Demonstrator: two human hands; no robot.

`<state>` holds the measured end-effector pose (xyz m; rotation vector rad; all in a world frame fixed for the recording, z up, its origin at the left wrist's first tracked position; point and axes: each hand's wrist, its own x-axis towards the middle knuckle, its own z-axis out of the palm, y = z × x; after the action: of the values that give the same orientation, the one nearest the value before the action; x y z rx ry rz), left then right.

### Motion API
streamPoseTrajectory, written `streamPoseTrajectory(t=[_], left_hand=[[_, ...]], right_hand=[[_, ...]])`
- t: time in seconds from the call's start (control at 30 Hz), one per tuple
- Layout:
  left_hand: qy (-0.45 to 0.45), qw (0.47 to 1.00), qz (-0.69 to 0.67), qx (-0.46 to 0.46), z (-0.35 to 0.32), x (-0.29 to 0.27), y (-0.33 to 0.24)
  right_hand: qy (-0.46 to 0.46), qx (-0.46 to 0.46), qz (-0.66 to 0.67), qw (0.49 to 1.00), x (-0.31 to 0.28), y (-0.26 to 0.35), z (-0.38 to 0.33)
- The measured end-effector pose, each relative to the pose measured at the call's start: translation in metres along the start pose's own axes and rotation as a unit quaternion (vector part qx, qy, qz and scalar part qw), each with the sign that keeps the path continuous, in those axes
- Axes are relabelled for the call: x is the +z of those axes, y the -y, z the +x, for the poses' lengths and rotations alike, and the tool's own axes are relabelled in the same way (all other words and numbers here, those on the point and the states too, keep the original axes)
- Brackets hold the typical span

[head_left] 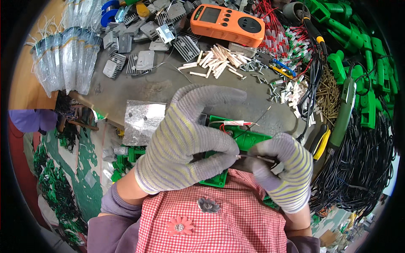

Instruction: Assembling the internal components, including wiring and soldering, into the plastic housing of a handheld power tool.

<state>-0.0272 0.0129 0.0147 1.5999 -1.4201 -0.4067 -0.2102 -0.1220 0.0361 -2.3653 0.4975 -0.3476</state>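
Note:
Both hands wear grey gloves with yellow stripes. In front of my apron, my left hand [190,141] pinches one end of a thin dark wire [249,157] between thumb and forefinger, its other fingers stretched forward. My right hand [284,170] closes on the same wire a little to the right, with a small whitish piece [277,168] showing at its fingers. Just beyond the hands lies an open green plastic housing [253,140], partly hidden by them. A white sleeve [234,123] with red wires rests across it. A silvery sheet [144,122] lies left of my left hand.
An orange multimeter [228,25] lies at the back beside grey finned metal parts [145,61]. White sleeves [219,59], screws [257,69] and brass-coloured pins [327,95] are heaped nearby. On the right are a green-handled tool [344,109], yellow-black pliers [321,141], black cables [350,168] and green housings [371,71].

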Motion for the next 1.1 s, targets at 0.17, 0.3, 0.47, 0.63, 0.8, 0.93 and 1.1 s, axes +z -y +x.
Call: streamPoseTrajectory(t=[0.17,0.3,0.47,0.63,0.8,0.93,1.1], left_hand=[[0.044,0.986,0.15,0.051,0.006,0.006,-0.016],[0.013,0.996,0.085,-0.012,0.005,0.007,-0.01],[0.041,0.997,0.05,0.031,0.003,0.004,-0.006],[0.036,0.995,0.089,0.003,0.007,0.006,-0.011],[0.015,0.999,-0.023,-0.037,0.002,0.003,-0.006],[0.011,1.0,0.0,-0.021,0.001,0.001,-0.006],[0.014,0.998,0.064,0.006,0.003,-0.006,-0.011]], right_hand=[[-0.054,-0.079,-0.006,0.995,0.001,0.005,-0.002],[-0.001,-0.093,0.011,0.996,0.003,0.005,-0.008],[-0.1,-0.045,-0.022,0.994,0.011,-0.005,-0.001],[-0.095,-0.11,-0.012,0.989,0.017,0.008,-0.004],[-0.006,-0.024,0.052,0.998,0.008,-0.001,-0.005],[-0.075,-0.039,0.006,0.996,0.009,0.0,0.003],[0.002,0.087,0.142,0.986,0.003,0.013,0.004]])
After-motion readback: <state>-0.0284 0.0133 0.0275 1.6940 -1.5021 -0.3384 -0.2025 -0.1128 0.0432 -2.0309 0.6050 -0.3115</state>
